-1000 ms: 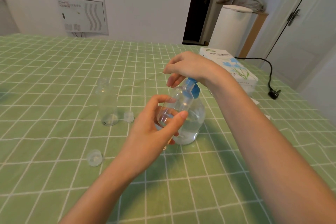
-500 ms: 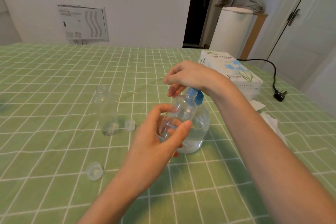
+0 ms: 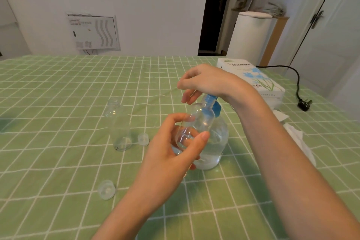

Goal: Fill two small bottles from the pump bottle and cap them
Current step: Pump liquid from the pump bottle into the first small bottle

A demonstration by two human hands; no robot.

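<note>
My left hand (image 3: 171,158) grips a small clear bottle (image 3: 200,121), tilted with its mouth up against the blue pump head (image 3: 216,108) of the clear pump bottle (image 3: 220,142). The pump bottle stands on the table about a third full of clear liquid. My right hand (image 3: 206,82) rests on top of the pump head, which is mostly hidden under the palm, and its fingers hang loosely curled past the nozzle. A second small clear bottle (image 3: 118,124) stands uncapped to the left. Two clear caps lie loose, one (image 3: 143,139) beside that bottle and one (image 3: 106,189) nearer me.
A green checked cloth (image 3: 58,103) covers the table. A white tissue box (image 3: 251,78) sits at the back right. Crumpled tissues (image 3: 298,138) lie right of my forearm. A black cable with a plug (image 3: 303,104) lies at the right edge.
My head has tilted, so the table sits lower in view. Both hands keep the same hold, the small bottle staying at the pump nozzle.
</note>
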